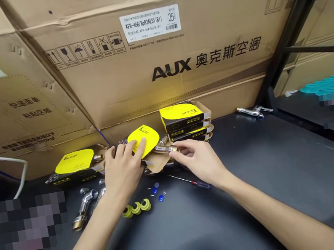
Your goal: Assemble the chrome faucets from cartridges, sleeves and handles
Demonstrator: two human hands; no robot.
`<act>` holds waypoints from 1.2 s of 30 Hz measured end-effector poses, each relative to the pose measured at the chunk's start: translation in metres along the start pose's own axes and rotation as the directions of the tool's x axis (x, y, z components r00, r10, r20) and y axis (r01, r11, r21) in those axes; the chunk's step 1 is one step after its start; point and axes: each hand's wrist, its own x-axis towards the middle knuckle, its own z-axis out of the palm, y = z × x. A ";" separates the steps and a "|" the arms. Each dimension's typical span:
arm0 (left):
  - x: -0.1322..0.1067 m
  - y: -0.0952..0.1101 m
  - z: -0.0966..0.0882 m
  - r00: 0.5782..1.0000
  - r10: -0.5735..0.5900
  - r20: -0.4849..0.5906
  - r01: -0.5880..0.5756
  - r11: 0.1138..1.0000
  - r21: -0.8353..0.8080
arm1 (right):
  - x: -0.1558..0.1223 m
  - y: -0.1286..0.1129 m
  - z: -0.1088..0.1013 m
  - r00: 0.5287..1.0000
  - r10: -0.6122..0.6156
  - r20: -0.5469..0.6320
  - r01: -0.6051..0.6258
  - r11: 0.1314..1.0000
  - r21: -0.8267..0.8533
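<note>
My left hand [125, 169] lies flat on an open brown carton with a yellow flap [145, 137], fingers stretched over it. My right hand [197, 159] pinches the brass end of a chrome faucet [163, 147] that rests in the carton. Both hands sit over the dark table [259, 178] near its back edge.
A stack of yellow-topped boxes [185, 121] stands right of the carton, another yellow box [75, 162] to the left. Loose faucets [85, 200], yellow caps [136, 208], blue discs [156, 190] and a screwdriver [192, 181] lie in front. Another faucet [252, 111] lies right. Large cardboard boxes [173, 47] form the back wall.
</note>
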 end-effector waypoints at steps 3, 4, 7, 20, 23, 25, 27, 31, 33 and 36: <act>0.005 0.004 -0.001 1.000 -0.010 0.000 0.010 1.000 0.010 | -0.004 0.008 -0.006 0.998 0.068 -0.007 -0.067 0.993 0.095; 0.006 0.005 -0.002 1.000 -0.011 -0.001 0.011 1.000 0.013 | -0.004 0.011 -0.007 0.997 0.080 0.001 -0.079 0.989 0.125; 0.006 0.005 -0.004 1.000 -0.008 -0.001 0.008 1.000 0.021 | -0.005 0.015 -0.009 0.995 0.095 0.022 -0.097 0.976 0.194; -0.016 0.008 -0.015 0.996 -0.083 0.040 0.078 0.990 0.115 | -0.019 0.007 0.007 0.986 0.086 0.142 -0.135 0.912 0.388; -0.019 0.012 -0.019 0.990 -0.123 0.071 0.112 0.983 0.142 | -0.023 0.005 0.010 0.987 0.084 0.137 -0.130 0.920 0.369; -0.021 0.013 -0.022 0.987 -0.143 0.076 0.130 0.980 0.154 | -0.027 0.003 0.014 0.985 0.076 0.156 -0.129 0.921 0.367; -0.023 0.013 -0.024 0.984 -0.158 0.077 0.144 0.976 0.162 | -0.031 0.000 0.018 0.986 0.031 0.161 -0.090 0.924 0.371; -0.025 0.010 -0.025 0.985 -0.152 0.081 0.139 0.980 0.144 | -0.037 -0.007 0.026 0.991 -0.029 0.130 -0.020 0.932 0.361; -0.026 0.006 -0.024 0.985 -0.157 0.072 0.146 0.980 0.137 | -0.038 -0.007 0.027 0.995 -0.021 0.102 -0.019 0.927 0.375; -0.022 0.001 -0.021 0.980 -0.184 0.077 0.175 0.979 0.104 | -0.034 -0.005 0.021 1.000 0.015 0.016 -0.020 0.903 0.429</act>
